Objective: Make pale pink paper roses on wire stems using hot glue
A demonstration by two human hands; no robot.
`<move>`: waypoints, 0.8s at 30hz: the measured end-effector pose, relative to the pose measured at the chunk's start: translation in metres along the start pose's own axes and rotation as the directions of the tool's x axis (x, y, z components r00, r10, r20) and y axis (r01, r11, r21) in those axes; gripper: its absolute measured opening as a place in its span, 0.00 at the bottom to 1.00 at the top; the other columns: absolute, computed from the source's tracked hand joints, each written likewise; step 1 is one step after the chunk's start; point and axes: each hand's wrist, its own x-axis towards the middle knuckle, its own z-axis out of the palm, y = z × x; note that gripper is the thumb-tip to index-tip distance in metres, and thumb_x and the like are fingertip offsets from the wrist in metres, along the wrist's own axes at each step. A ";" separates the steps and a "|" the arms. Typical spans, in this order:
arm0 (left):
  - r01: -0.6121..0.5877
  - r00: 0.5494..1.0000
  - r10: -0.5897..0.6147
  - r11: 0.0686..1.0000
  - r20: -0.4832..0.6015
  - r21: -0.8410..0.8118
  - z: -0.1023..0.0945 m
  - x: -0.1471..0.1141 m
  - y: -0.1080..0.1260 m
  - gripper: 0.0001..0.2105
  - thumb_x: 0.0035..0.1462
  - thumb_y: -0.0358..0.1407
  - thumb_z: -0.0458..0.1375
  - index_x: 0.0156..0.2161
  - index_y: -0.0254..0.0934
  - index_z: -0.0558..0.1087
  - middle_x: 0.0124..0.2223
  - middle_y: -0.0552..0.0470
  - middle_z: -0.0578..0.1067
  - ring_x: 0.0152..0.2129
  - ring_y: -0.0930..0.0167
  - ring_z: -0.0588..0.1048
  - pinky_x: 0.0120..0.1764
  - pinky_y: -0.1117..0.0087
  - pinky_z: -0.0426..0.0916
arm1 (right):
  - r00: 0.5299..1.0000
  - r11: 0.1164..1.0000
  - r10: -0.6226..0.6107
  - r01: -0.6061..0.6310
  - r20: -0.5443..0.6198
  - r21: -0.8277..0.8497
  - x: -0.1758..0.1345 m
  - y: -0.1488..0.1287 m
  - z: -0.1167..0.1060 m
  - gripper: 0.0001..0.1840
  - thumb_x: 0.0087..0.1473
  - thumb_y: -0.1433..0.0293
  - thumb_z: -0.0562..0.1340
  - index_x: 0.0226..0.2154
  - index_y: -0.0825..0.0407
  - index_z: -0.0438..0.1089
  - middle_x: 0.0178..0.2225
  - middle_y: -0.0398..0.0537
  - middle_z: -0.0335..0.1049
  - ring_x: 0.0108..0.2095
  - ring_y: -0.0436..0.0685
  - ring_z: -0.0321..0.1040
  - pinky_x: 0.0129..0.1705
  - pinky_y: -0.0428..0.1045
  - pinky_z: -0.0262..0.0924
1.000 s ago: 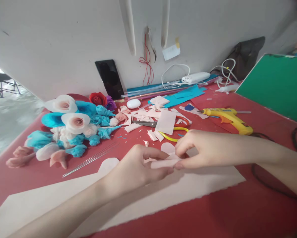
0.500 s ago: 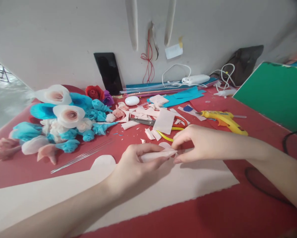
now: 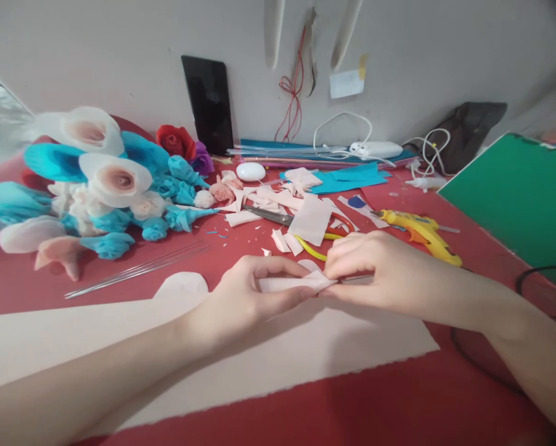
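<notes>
Left hand (image 3: 245, 300) has a folded strip of pale pink crepe-type paper (image 3: 287, 284) pinched between thumb and fingers, and the right hand (image 3: 375, 266) is pinching the strip's narrow right end, so both grips are closed on the same bit. Only got the head view to go by.

Room-wise: they're working just above a big pale pink sheet (image 3: 259, 365), whose ragged near edge runs slantwise below the wrists, with red tabletop (image 3: 398, 402) showing on the near side. On the far side it's tighter: the yellow handle of some scissors (image 3: 273, 215) sits just beyond the right fingers, with a small paper square (image 3: 311, 220) lying across them. Yellow glue gun (image 3: 424, 234) is just past the right wrist, then a green board (image 3: 514, 204) further right. A black cable (image 3: 453, 337) passes beneath the right forearm. Thin metal wires (image 3: 133, 271) lie well left of the fingers, near the paper flowers (image 3: 122, 179).

As for the strip, it lies crosswise, most of its length inside the left grip, tip at the right fingertips. Exactly how it's folded in there, can't tell.
</notes>
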 end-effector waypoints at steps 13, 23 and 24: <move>-0.093 0.996 0.094 0.993 0.002 -0.076 -0.001 0.002 -0.002 0.04 0.51 0.37 0.61 0.30 0.41 0.78 0.29 0.62 0.78 0.26 0.79 0.74 0.28 0.84 0.63 | 0.997 0.998 0.066 -0.066 0.034 0.000 0.002 0.001 -0.003 0.15 0.58 0.60 0.56 0.26 0.48 0.71 0.26 0.38 0.66 0.28 0.47 0.63 0.28 0.44 0.56; -0.087 0.996 0.087 0.996 -0.003 0.021 -0.001 0.003 -0.002 0.07 0.51 0.39 0.60 0.32 0.41 0.78 0.31 0.60 0.79 0.30 0.75 0.74 0.32 0.81 0.63 | 0.997 0.996 0.062 -0.064 0.041 0.057 0.000 0.000 -0.004 0.13 0.57 0.61 0.58 0.25 0.45 0.72 0.25 0.35 0.66 0.27 0.46 0.62 0.27 0.43 0.56; -0.077 0.997 0.077 0.996 -0.010 0.033 0.000 0.002 -0.001 0.07 0.50 0.40 0.60 0.32 0.41 0.78 0.31 0.60 0.79 0.30 0.75 0.74 0.32 0.81 0.63 | 0.996 0.996 0.067 -0.070 0.051 0.054 0.000 -0.001 -0.004 0.13 0.57 0.61 0.58 0.25 0.46 0.72 0.25 0.36 0.66 0.27 0.46 0.62 0.27 0.44 0.56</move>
